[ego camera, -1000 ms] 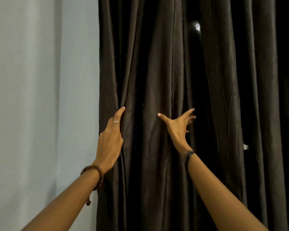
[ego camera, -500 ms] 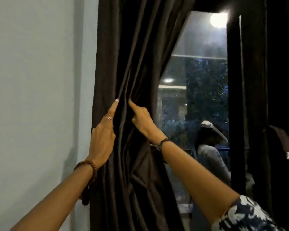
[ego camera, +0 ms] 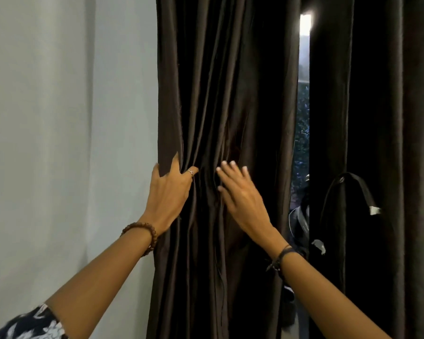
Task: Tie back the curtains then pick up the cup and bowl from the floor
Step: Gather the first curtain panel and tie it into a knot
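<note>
The dark left curtain (ego camera: pixel 220 94) is hanging bunched in folds beside the pale wall (ego camera: pixel 59 118), a narrow gap separating it from the right curtain (ego camera: pixel 377 118). The left hand (ego camera: pixel 169 194) is gripping the left curtain's outer edge, fingers curling into the fabric. The right hand (ego camera: pixel 240 194) is lying flat on the folds, fingers straight and spread.

Bunched left curtain (ego camera: pixel 230 94) filled the middle from top to bottom, gripped at its left edge by the left hand (ego camera: pixel 169 192) and touched on its folds by the straight-fingered right hand (ego camera: pixel 242 196). Left only a narrow bright gap (ego camera: pixel 302 118) to its right, partly blocked low down by something dark, too dim to tell, and closed on the far side by the right curtain (ego camera: pixel 377 94) with a dark looped strap (ego camera: pixel 348 189) hung against it. Bare wall (ego camera: pixel 59 118) shut off the left, with open air only on the near side around both forearms.
</note>
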